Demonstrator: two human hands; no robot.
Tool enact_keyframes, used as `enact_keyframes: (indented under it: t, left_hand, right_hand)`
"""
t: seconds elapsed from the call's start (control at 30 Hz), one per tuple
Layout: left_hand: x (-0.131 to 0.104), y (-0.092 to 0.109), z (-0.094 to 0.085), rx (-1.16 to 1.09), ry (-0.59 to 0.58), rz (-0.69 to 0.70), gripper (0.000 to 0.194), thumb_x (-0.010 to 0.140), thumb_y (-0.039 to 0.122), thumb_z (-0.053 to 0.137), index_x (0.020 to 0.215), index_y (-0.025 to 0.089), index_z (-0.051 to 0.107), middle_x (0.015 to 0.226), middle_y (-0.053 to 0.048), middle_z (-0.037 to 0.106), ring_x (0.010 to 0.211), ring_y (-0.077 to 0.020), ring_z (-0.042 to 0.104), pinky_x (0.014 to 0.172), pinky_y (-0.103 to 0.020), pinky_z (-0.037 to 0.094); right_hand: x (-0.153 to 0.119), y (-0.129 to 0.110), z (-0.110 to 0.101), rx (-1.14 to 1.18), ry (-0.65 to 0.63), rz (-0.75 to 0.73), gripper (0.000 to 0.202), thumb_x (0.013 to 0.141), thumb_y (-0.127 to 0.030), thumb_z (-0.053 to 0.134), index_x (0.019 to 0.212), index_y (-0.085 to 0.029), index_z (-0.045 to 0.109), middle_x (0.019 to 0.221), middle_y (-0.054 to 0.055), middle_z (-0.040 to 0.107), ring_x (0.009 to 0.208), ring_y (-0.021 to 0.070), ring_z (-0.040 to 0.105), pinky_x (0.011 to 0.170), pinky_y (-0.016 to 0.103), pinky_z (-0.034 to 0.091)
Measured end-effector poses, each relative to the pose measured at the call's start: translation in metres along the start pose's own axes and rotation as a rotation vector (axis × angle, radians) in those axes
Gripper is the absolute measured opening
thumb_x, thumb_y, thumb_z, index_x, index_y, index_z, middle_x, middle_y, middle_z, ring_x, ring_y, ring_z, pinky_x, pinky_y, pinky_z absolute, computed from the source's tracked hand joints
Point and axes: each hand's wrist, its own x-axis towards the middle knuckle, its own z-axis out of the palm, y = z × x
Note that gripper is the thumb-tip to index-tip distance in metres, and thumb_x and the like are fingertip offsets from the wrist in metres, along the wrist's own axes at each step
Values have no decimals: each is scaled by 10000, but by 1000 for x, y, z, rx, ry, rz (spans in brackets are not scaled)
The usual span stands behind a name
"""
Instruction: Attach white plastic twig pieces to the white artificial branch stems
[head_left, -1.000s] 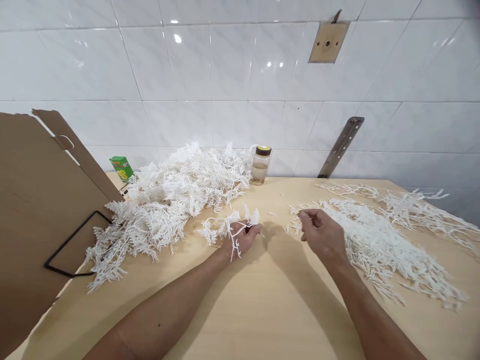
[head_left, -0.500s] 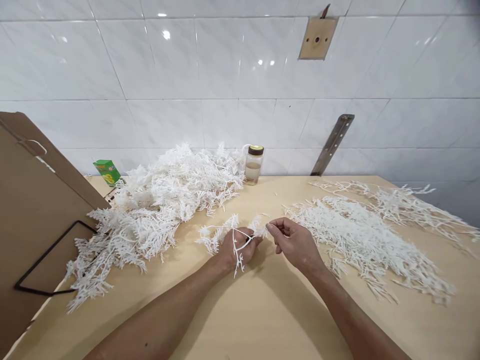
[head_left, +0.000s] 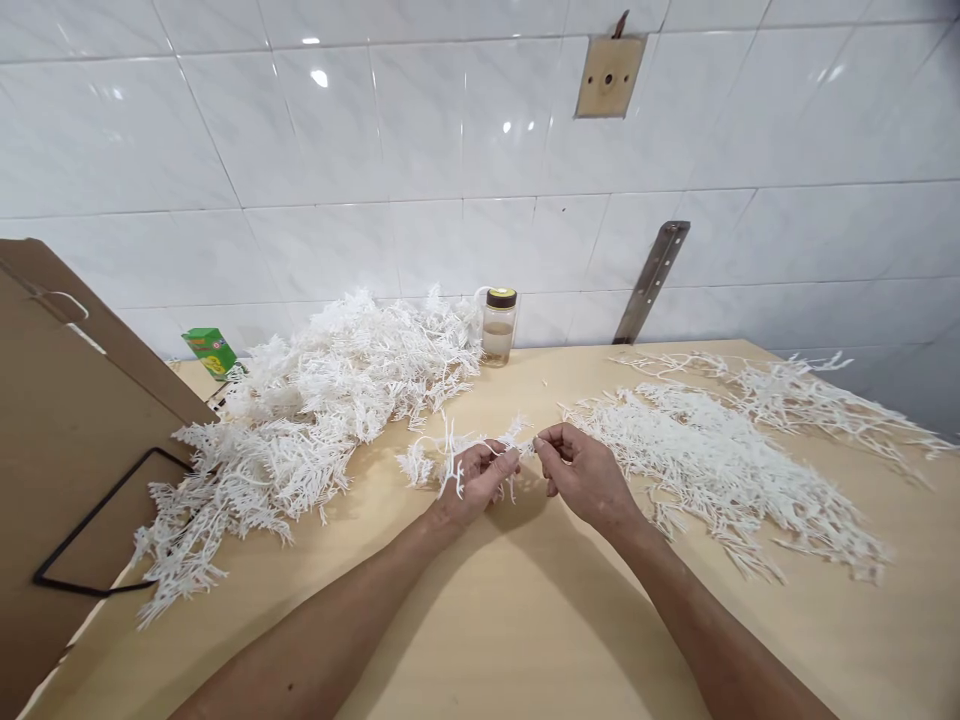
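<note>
A white artificial branch (head_left: 416,464) with fine forked twigs is held above the middle of the table. My left hand (head_left: 477,478) is closed around it, thumb pressed against the fingers, with twigs sticking out on both sides. Just to the right, my right hand (head_left: 586,474) pinches at the branch's right end, thumb against forefinger. Its other fingers are curled in. To the left lies a big heap of white feathery branches (head_left: 330,390). A flatter pile of white twigs (head_left: 720,460) lies right of my right hand.
Thinner bare white stems (head_left: 810,395) lie at the far right. By the tiled wall stand a dark-lidded bottle (head_left: 498,330) and a green box (head_left: 210,350). A cardboard box (head_left: 82,430) and a black wire frame (head_left: 71,530) border the left; a metal bracket (head_left: 651,285) leans on the wall.
My left hand has turned, its thumb now on top, and the forked twig over it has swung left. My right hand stays at the branch's right end. The view has shifted slightly.
</note>
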Motion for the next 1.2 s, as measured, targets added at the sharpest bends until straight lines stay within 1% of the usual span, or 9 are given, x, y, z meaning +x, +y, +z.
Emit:
enact_keyframes:
  t: [0.13, 0.23, 0.33, 0.5, 0.63, 0.73, 0.87, 1.0, 1.2]
  left_hand:
    - [2, 3, 2, -34, 69, -60, 573, 766, 702, 561, 675, 141, 631, 458, 29, 459, 402, -76, 371, 434, -237, 276]
    - [4, 4, 1, -116, 62, -94, 519, 755, 628, 597, 703, 117, 676, 413, 42, 410, 374, -68, 311, 419, -242, 224]
    - [6, 2, -1, -177, 25, -143, 439, 739, 540, 618, 692, 110, 695, 419, 29, 438, 378, -64, 281, 422, -249, 188]
    - [9, -6, -2, -227, -5, -105, 261, 625, 388, 722, 665, 133, 682, 641, -32, 638, 552, -102, 498, 548, -244, 352]
    - [12, -12, 1, -189, 27, -106, 202, 613, 324, 743, 685, 146, 680, 705, -37, 672, 681, -139, 582, 672, -260, 416]
    - [13, -12, 0, -197, 52, -105, 218, 623, 339, 743, 694, 143, 678, 697, -34, 668, 671, -138, 585, 643, -251, 416]
    - [11, -5, -4, -169, 35, -135, 289, 668, 413, 717, 721, 133, 665, 618, 6, 597, 479, -62, 405, 477, -225, 264]
    - [9, 5, -10, -194, -99, -210, 331, 666, 448, 731, 741, 145, 621, 453, 89, 360, 393, -36, 183, 433, -249, 89]
    - [10, 6, -10, -202, -124, -204, 327, 617, 377, 762, 748, 158, 557, 519, 79, 425, 407, -25, 198, 429, -248, 82]
  right_hand:
    - [0, 2, -1, -33, -26, 32, 232, 856, -441, 550, 817, -213, 561, 616, -14, 592, 453, 141, 579, 484, 268, 501]
    - [1, 6, 0, -36, -44, 49, 244, 855, -453, 549, 828, -211, 561, 599, -23, 590, 428, 142, 585, 493, 271, 494]
    - [3, 10, 2, -27, -53, 63, 247, 852, -460, 559, 829, -214, 563, 584, -32, 585, 433, 145, 593, 494, 264, 482]
    - [3, 13, 2, -28, -58, 67, 239, 849, -447, 566, 812, -211, 567, 564, -28, 589, 440, 149, 603, 479, 253, 460]
    - [5, 18, 3, -16, -56, 83, 282, 839, -483, 586, 807, -203, 578, 557, -21, 587, 437, 151, 597, 462, 253, 448]
    - [5, 17, 3, 30, -76, 114, 333, 835, -524, 597, 815, -192, 591, 569, -16, 587, 441, 148, 590, 469, 260, 454]
    - [4, 9, 0, 150, -114, 145, 378, 837, -557, 603, 810, -180, 604, 596, -11, 585, 460, 134, 571, 501, 275, 480]
    - [6, 7, -4, 256, -149, 154, 398, 830, -571, 620, 803, -174, 599, 606, -14, 579, 466, 116, 549, 497, 266, 483]
    - [8, 16, -4, 283, -161, 133, 394, 821, -569, 635, 818, -176, 600, 600, -27, 563, 459, 108, 537, 476, 253, 482]
